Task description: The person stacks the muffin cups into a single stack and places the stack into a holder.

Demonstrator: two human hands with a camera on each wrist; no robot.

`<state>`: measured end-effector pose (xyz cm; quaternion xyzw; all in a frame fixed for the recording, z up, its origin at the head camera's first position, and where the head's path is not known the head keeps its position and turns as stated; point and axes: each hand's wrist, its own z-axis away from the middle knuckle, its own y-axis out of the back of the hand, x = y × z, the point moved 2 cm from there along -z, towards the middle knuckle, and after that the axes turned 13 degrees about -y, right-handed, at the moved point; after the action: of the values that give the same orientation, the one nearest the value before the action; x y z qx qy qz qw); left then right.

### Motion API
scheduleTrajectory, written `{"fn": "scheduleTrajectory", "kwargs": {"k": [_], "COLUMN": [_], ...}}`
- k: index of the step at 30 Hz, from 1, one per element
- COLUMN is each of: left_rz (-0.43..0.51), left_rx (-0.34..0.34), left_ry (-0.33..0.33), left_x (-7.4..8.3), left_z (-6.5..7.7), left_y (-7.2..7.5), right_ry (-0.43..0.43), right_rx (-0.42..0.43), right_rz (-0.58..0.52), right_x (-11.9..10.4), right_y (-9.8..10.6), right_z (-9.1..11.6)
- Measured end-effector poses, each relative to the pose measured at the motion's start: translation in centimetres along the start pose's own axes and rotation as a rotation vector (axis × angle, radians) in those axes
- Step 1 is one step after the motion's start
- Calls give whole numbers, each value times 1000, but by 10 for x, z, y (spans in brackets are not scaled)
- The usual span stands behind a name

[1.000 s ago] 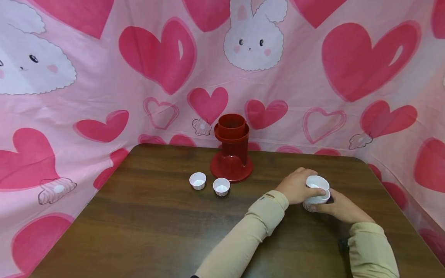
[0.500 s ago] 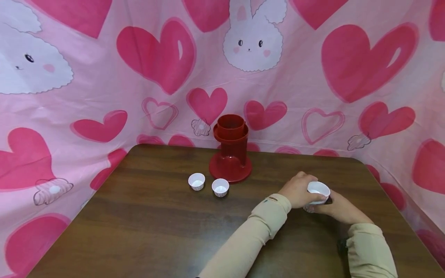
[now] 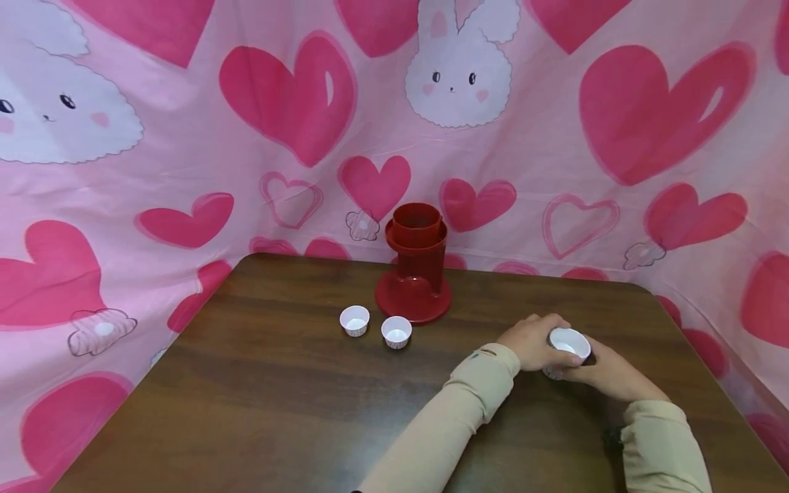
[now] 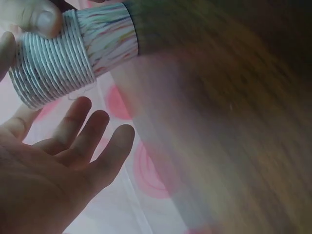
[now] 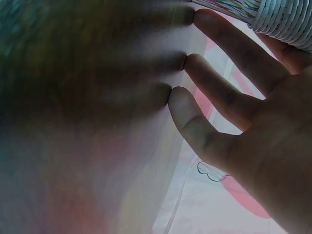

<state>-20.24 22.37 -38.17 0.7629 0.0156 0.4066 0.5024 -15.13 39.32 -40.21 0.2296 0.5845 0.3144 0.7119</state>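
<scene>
A nested stack of white paper baking cups (image 3: 568, 340) stands upright at the table's right side, held between both hands. Its ribbed rims and the streaked, coloured wall of the bottom cup (image 4: 109, 36) show in the left wrist view. My left hand (image 3: 533, 346) grips the upper part from the left, thumb across the near side near the rim. In the left wrist view, its lower fingers (image 4: 119, 141) spread free of the stack. My right hand (image 3: 619, 373) holds the lower right side. In the right wrist view, its other fingertips (image 5: 180, 97) rest right at the tabletop.
Two single white baking cups, the left cup (image 3: 354, 322) and the right cup (image 3: 396, 333), stand left of centre. Behind them is a red plastic cylinder on a round base (image 3: 414, 298). A pink heart-patterned cloth (image 3: 296, 103) hangs around the wooden table (image 3: 277, 383).
The upper cups have sunk lower into the stack, with the left hand moving down along with them. The right hand stays around the lower part. The head view has shifted slightly.
</scene>
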Motion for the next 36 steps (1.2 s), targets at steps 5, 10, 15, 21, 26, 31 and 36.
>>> {"fn": "scheduleTrajectory", "kwargs": {"k": [5,10,15,21,26,31,36], "left_rz": [-142,-300,-341,-303,-276,-324,-362], "left_rx": [-43,-99,-78,-50,-39,-27,-65], "left_ry": [-18,-49,-50,41,127,233,304], "left_x": [0,-7,-34,-70,-91,-106,-113], "left_z": [7,24,55,96,121,136,143], "left_y": [5,22,47,85,111,126,128], "right_ry": [-20,-25,-28,-65,-46,-46,-62], "right_rx": [-1,7,14,-2,9,8,-12], "right_rz": [20,26,46,42,54,54,29], "right_x": [1,1,-1,-4,-3,-1,1], "right_y": [-1,-2,-4,-2,-2,-2,0], "right_z": [2,1,-1,-1,-1,-1,0]}}
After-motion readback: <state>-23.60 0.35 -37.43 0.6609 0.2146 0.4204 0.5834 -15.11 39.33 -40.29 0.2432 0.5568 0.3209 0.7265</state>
